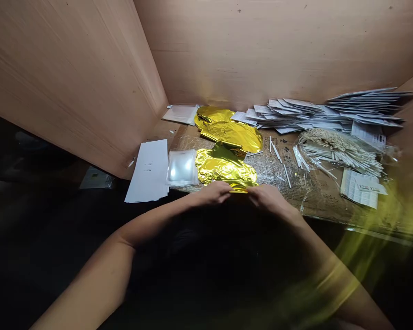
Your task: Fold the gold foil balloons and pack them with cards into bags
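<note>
A crumpled gold foil balloon (225,167) lies at the near edge of the work surface. My left hand (213,192) and my right hand (266,197) meet at its near edge, both with fingers pinched on the foil. More flat gold foil balloons (232,133) lie just behind it. Left of the held balloon sits a small stack of clear plastic bags (182,167), and beside that a stack of white cards (149,172).
A bundle of white straws in a clear bag (333,149) lies at the right, with loose straws (278,158) nearby. Piles of printed cards (330,112) line the back. Wooden walls (89,78) close in the left and back. A printed leaflet (361,188) lies near the right edge.
</note>
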{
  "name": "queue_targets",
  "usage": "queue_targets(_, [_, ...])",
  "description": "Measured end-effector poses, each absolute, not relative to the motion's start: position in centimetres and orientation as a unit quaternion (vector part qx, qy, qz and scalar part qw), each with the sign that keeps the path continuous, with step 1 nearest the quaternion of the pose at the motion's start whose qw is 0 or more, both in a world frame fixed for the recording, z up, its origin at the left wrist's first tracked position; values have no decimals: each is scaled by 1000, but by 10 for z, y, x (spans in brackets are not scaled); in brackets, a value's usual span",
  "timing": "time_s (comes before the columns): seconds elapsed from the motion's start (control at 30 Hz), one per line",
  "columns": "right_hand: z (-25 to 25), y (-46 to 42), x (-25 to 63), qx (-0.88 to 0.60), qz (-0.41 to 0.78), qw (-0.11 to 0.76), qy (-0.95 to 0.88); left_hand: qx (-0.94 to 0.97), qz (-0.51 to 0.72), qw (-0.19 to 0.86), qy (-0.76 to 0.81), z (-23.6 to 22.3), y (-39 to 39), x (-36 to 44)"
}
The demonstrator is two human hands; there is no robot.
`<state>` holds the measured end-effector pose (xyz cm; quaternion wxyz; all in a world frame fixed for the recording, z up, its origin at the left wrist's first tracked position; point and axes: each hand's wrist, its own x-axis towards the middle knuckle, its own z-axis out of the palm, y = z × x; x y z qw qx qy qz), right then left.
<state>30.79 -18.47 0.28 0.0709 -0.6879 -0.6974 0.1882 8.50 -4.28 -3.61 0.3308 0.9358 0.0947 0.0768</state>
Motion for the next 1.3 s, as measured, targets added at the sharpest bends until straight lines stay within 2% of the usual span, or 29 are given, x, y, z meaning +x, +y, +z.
queue_targets(0.1, [4, -140, 340, -689, 357, 148, -613, 893, 88, 368, 242, -21, -24, 87])
queue_targets(0.17, [4, -121, 355, -688, 418, 166, -570, 851, 195, 363, 326, -18, -30, 82])
queue_targets(0.23, [1, -119, 358, -690, 430, 173, -556, 780, 299, 405, 372, -24, -55, 73])
queue_targets(0.27, [-3, -125, 354, -692, 432, 177, -551, 737, 313, 464, 379, -31, -72, 69])
queue_targets(0.37, [-23, -162, 321, -681, 461, 237, -518, 551, 238, 712, 363, -56, -124, 64])
queue_targets(0.43, [-37, -197, 289, -642, 525, 326, -453, 444, 242, 785, 357, -69, -146, 66])
queue_targets(0.5, [-42, -227, 260, -620, 561, 395, -381, 411, 280, 788, 363, -73, -152, 67])
queue_targets(0.57, [-39, -244, 241, -624, 540, 454, -335, 428, 270, 790, 345, -67, -148, 63])
queue_targets(0.7, [-23, -242, 227, -556, 579, 523, -287, 475, 175, 825, 250, -38, -129, 53])
queue_targets(0.87, [-20, -228, 226, -530, 555, 608, -206, 542, 182, 781, 249, -20, -116, 50])
queue_targets(1.0, [-23, -230, 234, -542, 521, 622, -217, 572, 180, 759, 254, -19, -123, 49])
queue_targets(1.13, [-19, -236, 242, -514, 605, 560, -236, 610, 240, 704, 275, -17, -136, 49])
queue_targets(1.2, [-17, -239, 239, -510, 624, 529, -268, 569, 261, 728, 280, -17, -140, 50])
queue_targets(1.3, [-16, -243, 231, -511, 602, 546, -279, 514, 220, 791, 250, -19, -142, 50])
